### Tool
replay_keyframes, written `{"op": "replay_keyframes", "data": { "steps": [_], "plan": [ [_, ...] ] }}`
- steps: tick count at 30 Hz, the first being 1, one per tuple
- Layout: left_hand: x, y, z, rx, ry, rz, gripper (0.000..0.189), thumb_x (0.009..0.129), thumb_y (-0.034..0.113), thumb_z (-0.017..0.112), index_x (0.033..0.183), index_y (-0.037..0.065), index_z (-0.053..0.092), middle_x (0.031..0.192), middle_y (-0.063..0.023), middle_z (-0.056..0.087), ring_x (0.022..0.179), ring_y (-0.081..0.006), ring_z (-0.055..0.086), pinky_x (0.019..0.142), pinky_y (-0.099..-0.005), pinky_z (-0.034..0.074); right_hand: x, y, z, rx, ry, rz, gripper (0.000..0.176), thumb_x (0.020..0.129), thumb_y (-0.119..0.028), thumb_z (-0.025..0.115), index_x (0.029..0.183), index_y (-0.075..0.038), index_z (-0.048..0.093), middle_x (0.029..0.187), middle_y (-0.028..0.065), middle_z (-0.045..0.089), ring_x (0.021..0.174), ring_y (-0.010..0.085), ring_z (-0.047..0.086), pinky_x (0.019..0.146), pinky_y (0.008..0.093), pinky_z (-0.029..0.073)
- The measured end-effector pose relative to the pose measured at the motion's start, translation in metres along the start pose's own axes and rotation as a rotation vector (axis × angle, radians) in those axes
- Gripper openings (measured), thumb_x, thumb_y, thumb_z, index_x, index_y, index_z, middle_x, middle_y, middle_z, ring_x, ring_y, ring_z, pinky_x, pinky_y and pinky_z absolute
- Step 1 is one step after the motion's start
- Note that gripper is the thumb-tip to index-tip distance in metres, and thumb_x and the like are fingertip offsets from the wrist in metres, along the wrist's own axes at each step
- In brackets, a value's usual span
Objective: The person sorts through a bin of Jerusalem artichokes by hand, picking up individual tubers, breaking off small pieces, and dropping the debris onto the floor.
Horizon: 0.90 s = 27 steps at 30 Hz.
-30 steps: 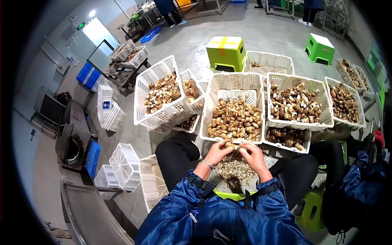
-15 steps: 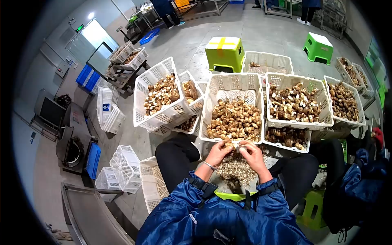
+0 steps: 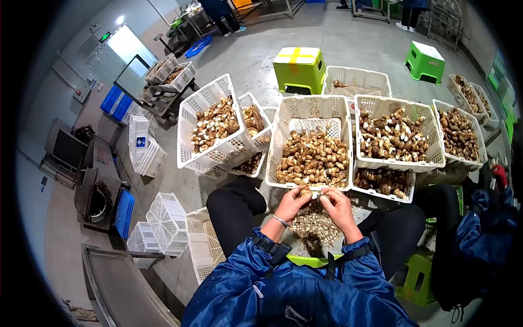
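My left hand (image 3: 292,206) is closed around a small brown-and-white mushroom (image 3: 306,193) at the near rim of the middle crate. My right hand (image 3: 338,208) is pinched close beside it, fingers bent inward; a small pale bit shows between the hands, but what the right fingers grip is too small to make out. Just beyond both hands, the white middle crate (image 3: 310,112) holds many brown mushrooms (image 3: 311,158). Below them, between my knees, lies a heap of pale and dark trimmings (image 3: 316,226).
Mushroom-filled crates stand left (image 3: 188,122) and right (image 3: 400,163). Green stools (image 3: 298,73) (image 3: 425,62) are beyond. Empty-looking white baskets (image 3: 168,223) sit at left. A co-worker's blue sleeve (image 3: 479,234) is close at right; other people stand at the back.
My hands stay together at the crate's near rim, with only slight finger movement. At right, the co-worker's arm and red-gloved hand have shifted a little.
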<state>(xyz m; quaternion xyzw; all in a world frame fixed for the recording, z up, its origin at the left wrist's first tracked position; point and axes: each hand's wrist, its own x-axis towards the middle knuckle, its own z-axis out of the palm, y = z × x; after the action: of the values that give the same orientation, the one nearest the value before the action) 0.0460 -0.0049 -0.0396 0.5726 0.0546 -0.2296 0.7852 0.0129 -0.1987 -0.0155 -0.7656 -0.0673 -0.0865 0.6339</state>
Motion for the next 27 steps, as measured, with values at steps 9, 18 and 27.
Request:
{"op": "replay_keyframes", "data": {
  "steps": [9, 18, 27],
  "plan": [
    [-0.002, 0.004, 0.005, -0.063, 0.009, 0.008, 0.039, 0.093, 0.016, 0.066, 0.126, 0.001, 0.05, 0.108, -0.0063, 0.061, 0.093, -0.015, 0.063, 0.075, -0.028, 0.055, -0.001, 0.0, 0.0, 0.002, 0.011, 0.055, 0.017, 0.09, -0.013, 0.063, 0.1, 0.001, 0.068, 0.092, 0.006, 0.068, 0.081, 0.0123, 0.061, 0.071, 0.0275, 0.048],
    [-0.002, 0.002, 0.004, -0.242, -0.01, -0.115, 0.029, 0.096, 0.02, 0.062, 0.119, 0.005, 0.054, 0.101, -0.0047, 0.063, 0.082, -0.013, 0.062, 0.072, -0.0276, 0.055, 0.0, 0.001, 0.0, 0.073, 0.005, 0.14, 0.017, 0.09, -0.011, 0.063, 0.101, 0.001, 0.067, 0.1, 0.0075, 0.067, 0.088, 0.0135, 0.06, 0.078, 0.0287, 0.048],
    [-0.002, 0.008, 0.004, 0.029, -0.01, -0.018, 0.036, 0.092, 0.023, 0.067, 0.119, 0.001, 0.058, 0.096, -0.003, 0.061, 0.081, -0.0118, 0.06, 0.071, -0.026, 0.052, -0.001, 0.004, -0.002, 0.099, 0.005, 0.201, 0.015, 0.093, -0.011, 0.06, 0.099, 0.002, 0.067, 0.097, 0.0026, 0.065, 0.081, 0.0088, 0.055, 0.07, 0.0247, 0.044]
  ]
}}
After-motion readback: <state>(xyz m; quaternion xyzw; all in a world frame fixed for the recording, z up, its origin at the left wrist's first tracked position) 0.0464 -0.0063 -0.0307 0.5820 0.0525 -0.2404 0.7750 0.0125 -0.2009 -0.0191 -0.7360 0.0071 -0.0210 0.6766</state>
